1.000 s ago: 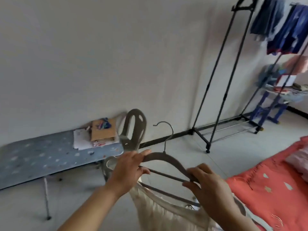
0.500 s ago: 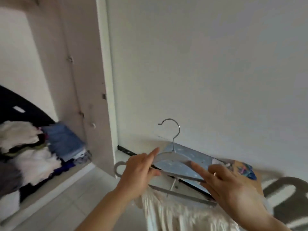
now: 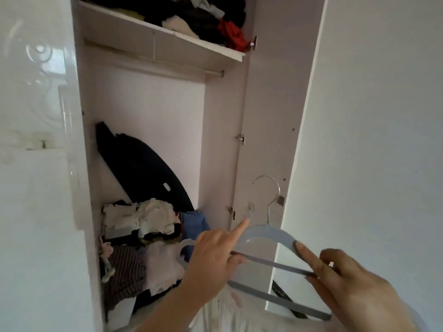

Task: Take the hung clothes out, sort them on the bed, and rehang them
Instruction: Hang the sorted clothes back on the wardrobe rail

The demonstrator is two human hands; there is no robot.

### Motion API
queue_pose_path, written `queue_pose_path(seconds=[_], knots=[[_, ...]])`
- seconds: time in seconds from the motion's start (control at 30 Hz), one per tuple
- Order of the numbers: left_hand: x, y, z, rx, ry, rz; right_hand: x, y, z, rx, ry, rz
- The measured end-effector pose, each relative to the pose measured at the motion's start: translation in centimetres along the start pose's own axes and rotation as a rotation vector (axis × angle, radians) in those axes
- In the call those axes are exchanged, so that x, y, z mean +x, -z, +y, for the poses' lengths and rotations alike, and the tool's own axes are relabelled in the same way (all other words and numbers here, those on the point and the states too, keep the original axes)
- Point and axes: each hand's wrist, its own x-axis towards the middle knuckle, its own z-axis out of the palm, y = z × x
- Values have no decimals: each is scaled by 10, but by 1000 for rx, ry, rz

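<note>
A pale grey-blue plastic hanger with a thin metal hook is held up in front of the open wardrobe, low and to the right, its hook upright and free of any rail. A dark grey crossbar runs between its ends, and a second dark grey bar lies just beneath. A cream, crinkled garment hangs below them at the bottom edge of the view.

The left hand has its grip closed on the hanger's left end, index finger straight along the shoulder and thumb against the crossbar. The right hand pinches the right end, index finger lying straight on the shoulder and the other fingers curled.

Behind stands a pale pinkish-white wardrobe, its door swung open to the right. A hanging rail runs under an upper shelf piled with dark, white and red clothes. Lower down, a black curved object leans on the back panel above a heap of white, blue and striped clothes. A glossy white panel is on the left and a plain white wall on the right.
</note>
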Motion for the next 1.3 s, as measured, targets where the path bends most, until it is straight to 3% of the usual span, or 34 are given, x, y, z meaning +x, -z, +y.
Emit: queue_pose_path(seconds=[0.2,0.27,0.33,0.47,0.6,1.0,1.3], knots=[[64,-23,-71,47,131,77,81,-104,39,30,177,118],[87,-33,-93,101,130,143,110,-132,52,64,199,84],[111,-38,-113,149,174,121,140,-158,64,95,202,39],[158,-43,-159,319,199,114,199,-217,82,123,265,105],[200,-45,-208,296,300,99,253,-277,89,173,262,179],[335,-69,-415,239,273,143,438,-419,79,21,265,321],[439,-80,-514,251,200,148,560,-484,87,-91,187,339]])
